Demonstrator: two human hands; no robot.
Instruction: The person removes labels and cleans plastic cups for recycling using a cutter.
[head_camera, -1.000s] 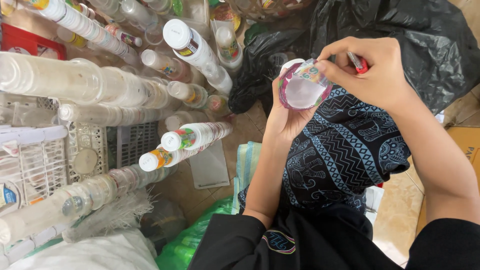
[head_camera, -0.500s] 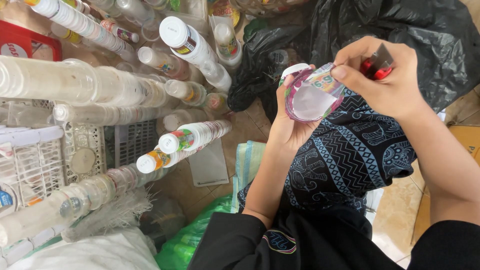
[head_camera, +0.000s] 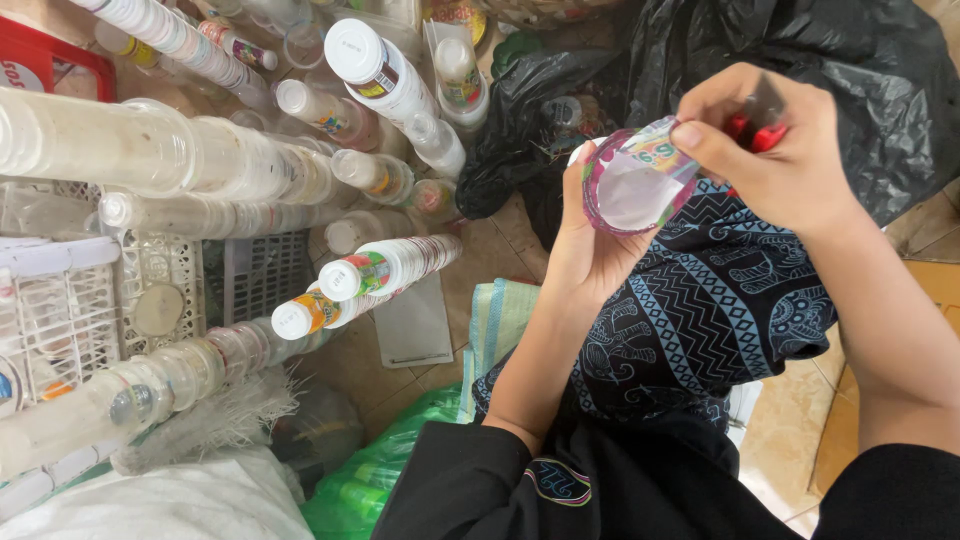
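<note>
Black sleeves lowest in view, both forearms reaching up over a lap in dark cloth (head_camera: 700, 320) printed with pale blue zigzags and elephants. Beige tiled floor (head_camera: 520, 250) below, glossy, partly covered by a green plastic bag (head_camera: 360, 490) and a striped woven mat (head_camera: 500, 320). Left hand (head_camera: 590, 250) cups a small clear plastic cup (head_camera: 635, 185) from beneath, grip closed round its base; cup is round, thin-walled, with a pink rim band and a coloured printed label half peeled. Right hand (head_camera: 770, 150) sits at the cup's upper edge, thumb and forefinger pinching the label, other fingers closed on a small red tool (head_camera: 750, 130), mostly hidden. Left of the hands, long nested stacks of clear cups (head_camera: 150, 150) lie sideways, white-capped ends showing, across white plastic crates (head_camera: 60, 290) with lattice walls. A flat white lid (head_camera: 415, 325) lies on the floor. Farther back, a crumpled glossy black bag (head_camera: 860, 70).
</note>
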